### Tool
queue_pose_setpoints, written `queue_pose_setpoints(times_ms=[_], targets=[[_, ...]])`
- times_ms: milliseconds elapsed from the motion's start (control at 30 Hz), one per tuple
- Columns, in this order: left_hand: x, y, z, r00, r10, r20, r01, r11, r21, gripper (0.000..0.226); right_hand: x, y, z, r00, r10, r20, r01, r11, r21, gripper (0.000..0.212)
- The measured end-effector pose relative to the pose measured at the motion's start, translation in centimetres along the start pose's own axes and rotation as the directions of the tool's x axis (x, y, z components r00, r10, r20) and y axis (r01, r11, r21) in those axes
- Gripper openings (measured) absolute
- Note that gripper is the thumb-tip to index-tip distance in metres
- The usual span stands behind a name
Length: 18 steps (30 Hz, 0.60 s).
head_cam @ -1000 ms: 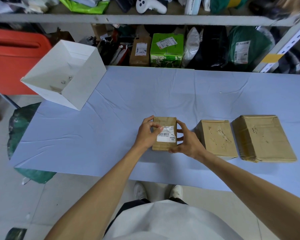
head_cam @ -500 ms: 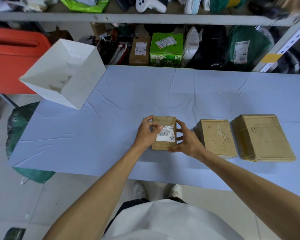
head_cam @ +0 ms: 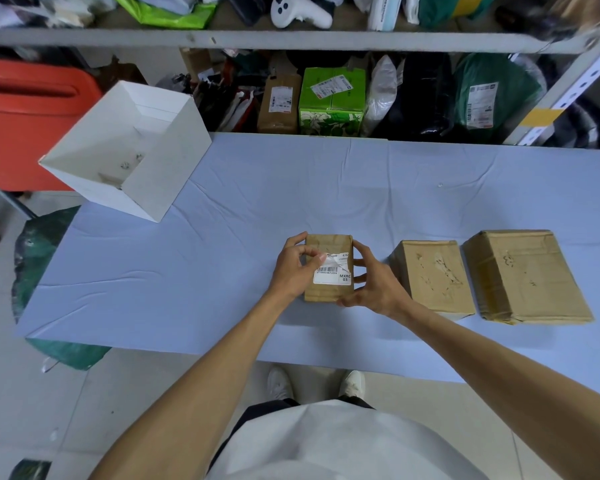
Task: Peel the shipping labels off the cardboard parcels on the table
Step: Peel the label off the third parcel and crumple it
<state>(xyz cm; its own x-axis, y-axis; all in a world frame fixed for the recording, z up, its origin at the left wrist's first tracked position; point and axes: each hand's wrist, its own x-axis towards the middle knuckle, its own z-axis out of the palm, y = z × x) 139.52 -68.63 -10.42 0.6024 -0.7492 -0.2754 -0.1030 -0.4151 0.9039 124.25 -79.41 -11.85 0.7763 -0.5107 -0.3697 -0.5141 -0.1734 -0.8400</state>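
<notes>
Parcel (head_cam: pixel 328 268) in hand sits near the table's (head_cam: pixel 222 271) front edge. The left hand (head_cam: pixel 293 266) pinches the lifted upper corner of its shipping label (head_cam: pixel 331 273), while the right hand (head_cam: pixel 371 285) clamps the box's side. Peeling seems just begun; next likely needs a slow, steady pull. Two parcels (head_cam: pixel 430 275) alongside look stripped already. The white bin (head_cam: pixel 125 168) holds only small scraps.

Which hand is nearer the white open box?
Left. The left hand lies below and right of the white box; the right hand is farther right, beyond the parcel.
</notes>
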Motion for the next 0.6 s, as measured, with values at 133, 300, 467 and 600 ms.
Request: queue_pose_setpoints(times_ms=[133,300,467,600], targets=[[-0.07,-0.01,-0.13,1.000,0.001,-0.003,-0.001,1.000,0.000,0.006,-0.09,-0.04,0.00,1.000,0.001,0.002,-0.001,1.000,0.003,0.124],[-0.15,0.05,-0.15,1.000,0.013,0.006,-0.013,1.000,0.015,0.003,-0.08,-0.17,0.00,1.000,0.003,0.003,-0.003,1.000,-0.004,0.123],[-0.14,0.20,-0.10,1.000,-0.002,0.006,0.002,1.000,-0.007,0.003,-0.20,-0.26,0.01,1.000,-0.004,0.000,0.004,1.000,-0.017,0.123],[-0.15,0.05,-0.19,1.000,-0.010,0.004,0.010,1.000,-0.005,0.003,-0.09,-0.31,0.07,1.000,-0.004,0.006,0.004,1.000,-0.026,0.122]])
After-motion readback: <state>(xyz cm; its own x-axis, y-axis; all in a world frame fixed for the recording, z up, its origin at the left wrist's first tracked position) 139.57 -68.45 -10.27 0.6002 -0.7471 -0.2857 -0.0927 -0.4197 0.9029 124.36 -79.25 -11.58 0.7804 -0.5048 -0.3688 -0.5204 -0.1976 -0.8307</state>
